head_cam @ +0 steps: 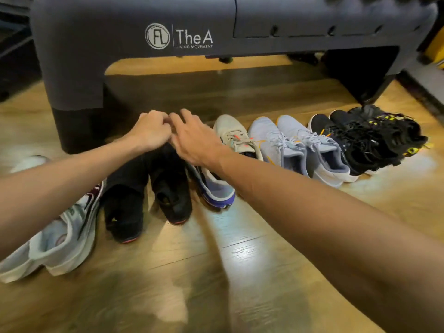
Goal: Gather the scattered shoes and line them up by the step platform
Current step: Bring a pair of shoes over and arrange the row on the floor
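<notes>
— From the head camera, what are the hands doing?

— Both reach out near the step platform [134,39]. The left hand [150,131] has curled fingers; I cannot tell if it holds anything. The right hand [194,138] looks loose, touching the left.

— Where are the shoes?

— Under the hands sit two black shoes [149,191]. Right of the right hand: a beige sneaker [234,134], light blue sneakers [300,147], black sneakers [355,143]. Left of the left arm, a white sneaker [62,236] lies crooked.

— So what step?

— I think straightening the row. Next, the white one needs turning and pushing in line.
</notes>
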`<state>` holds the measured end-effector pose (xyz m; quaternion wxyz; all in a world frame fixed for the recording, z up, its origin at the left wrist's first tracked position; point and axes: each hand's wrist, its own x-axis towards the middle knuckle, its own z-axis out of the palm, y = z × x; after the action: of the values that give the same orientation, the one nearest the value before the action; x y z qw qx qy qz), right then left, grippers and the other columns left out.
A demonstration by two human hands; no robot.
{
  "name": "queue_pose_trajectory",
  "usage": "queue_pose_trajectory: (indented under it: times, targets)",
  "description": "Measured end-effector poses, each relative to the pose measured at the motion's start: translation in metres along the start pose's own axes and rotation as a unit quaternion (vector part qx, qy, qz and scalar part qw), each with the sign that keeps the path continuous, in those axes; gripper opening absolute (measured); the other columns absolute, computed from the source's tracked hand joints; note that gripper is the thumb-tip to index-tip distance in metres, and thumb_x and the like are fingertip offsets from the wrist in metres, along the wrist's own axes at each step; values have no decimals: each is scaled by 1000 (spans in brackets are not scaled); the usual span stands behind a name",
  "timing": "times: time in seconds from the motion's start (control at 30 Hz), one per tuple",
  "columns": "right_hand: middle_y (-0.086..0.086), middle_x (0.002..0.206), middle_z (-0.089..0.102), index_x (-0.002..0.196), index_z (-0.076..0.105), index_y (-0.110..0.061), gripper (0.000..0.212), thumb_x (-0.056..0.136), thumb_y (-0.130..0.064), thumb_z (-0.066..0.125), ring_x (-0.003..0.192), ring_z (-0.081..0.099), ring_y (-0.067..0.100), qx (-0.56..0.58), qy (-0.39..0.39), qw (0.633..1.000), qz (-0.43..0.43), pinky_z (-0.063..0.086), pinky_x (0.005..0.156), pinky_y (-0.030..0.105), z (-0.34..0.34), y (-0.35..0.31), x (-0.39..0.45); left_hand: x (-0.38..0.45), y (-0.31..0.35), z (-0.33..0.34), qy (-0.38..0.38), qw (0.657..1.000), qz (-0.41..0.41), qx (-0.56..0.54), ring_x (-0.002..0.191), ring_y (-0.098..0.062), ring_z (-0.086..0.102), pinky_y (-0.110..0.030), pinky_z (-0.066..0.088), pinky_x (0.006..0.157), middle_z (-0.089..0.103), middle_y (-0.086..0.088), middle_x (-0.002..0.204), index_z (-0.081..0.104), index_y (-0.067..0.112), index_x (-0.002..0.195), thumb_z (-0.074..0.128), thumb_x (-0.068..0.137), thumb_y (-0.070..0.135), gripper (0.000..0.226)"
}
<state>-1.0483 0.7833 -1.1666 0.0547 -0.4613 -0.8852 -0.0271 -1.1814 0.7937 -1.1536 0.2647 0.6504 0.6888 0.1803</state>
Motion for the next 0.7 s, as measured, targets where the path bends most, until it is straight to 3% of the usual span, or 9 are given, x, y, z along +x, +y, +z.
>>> queue_pose_trajectory:
  times: [0.13, 0.2, 0.3, 0.37, 0.4, 0.5, 0.53, 0.6, 0.7]
  targets:
    - [12, 135, 45, 137, 42, -13, 51, 99, -46, 34, 116, 48, 31, -84, 97, 986, 104, 39, 89, 43, -24, 74, -28, -10, 42, 20, 58, 993, 93, -44, 103, -19, 55, -34, 42, 84, 62, -5, 114, 60, 17, 116, 40, 95, 43, 39]
    - [14, 133, 46, 135, 43, -13, 50, 99, -46, 33, 116, 47, 33, -113, 148, 948, 257, 34, 91, 45, -30, 123, -59, -17, 64, 34, 29, 989, 141, -20, 115, -23, 51, -42, 42, 97, 57, -6, 125, 52, 17, 128, 44, 91, 55, 54]
    - [25, 147, 31, 144, 32, -9, 59, 99, -47, 34, 135, 30, 44, -67, 143, 783, 602, 21, 108, 56, -29, 171, -124, -34, 104, 65, -15, 973, 230, 26, 128, -25, 40, -47, 32, 106, 44, -4, 136, 41, 21, 138, 49, 83, 67, 72]
    - [30, 154, 14, 151, 21, -7, 66, 100, -44, 40, 142, 11, 51, 37, 118, 646, 753, 7, 114, 60, -26, 187, -165, -46, 130, 92, -41, 958, 275, 66, 132, -26, 33, -48, 28, 107, 38, -4, 142, 35, 26, 141, 52, 76, 74, 83]
    - [30, 155, 11, 151, 18, -5, 66, 100, -39, 43, 142, 9, 51, 82, 84, 613, 781, 6, 114, 58, -23, 197, -182, -51, 141, 107, -59, 951, 290, 87, 135, -28, 29, -50, 27, 107, 34, -5, 145, 32, 28, 143, 52, 73, 77, 88]
    - [29, 153, 23, 147, 25, 5, 50, 102, -13, 38, 141, 22, 43, 213, -87, 672, 704, 20, 110, 41, -18, 208, -202, -60, 162, 147, -94, 930, 314, 164, 139, -33, 18, -59, 22, 106, 24, -9, 151, 26, 33, 145, 51, 68, 82, 95]
    - [28, 151, 29, 145, 31, 8, 45, 102, -7, 36, 140, 28, 39, 246, -107, 672, 690, 26, 104, 32, -19, 207, -199, -61, 165, 157, -100, 923, 315, 199, 140, -36, 16, -62, 19, 106, 22, -9, 152, 25, 34, 145, 50, 67, 83, 95]
    - [24, 144, 44, 139, 44, 4, 41, 100, -5, 43, 134, 41, 34, 252, -112, 710, 648, 38, 91, 26, -17, 202, -187, -59, 168, 174, -102, 910, 308, 260, 140, -40, 14, -67, 15, 106, 23, -11, 151, 28, 31, 145, 49, 69, 82, 93]
    - [18, 136, 52, 133, 54, -7, 38, 95, -15, 51, 126, 49, 35, 206, -13, 718, 665, 44, 96, 38, -8, 193, -182, -61, 168, 188, -79, 900, 315, 291, 135, -44, 23, -67, 16, 105, 30, -16, 146, 48, 24, 131, 53, 77, 69, 71]
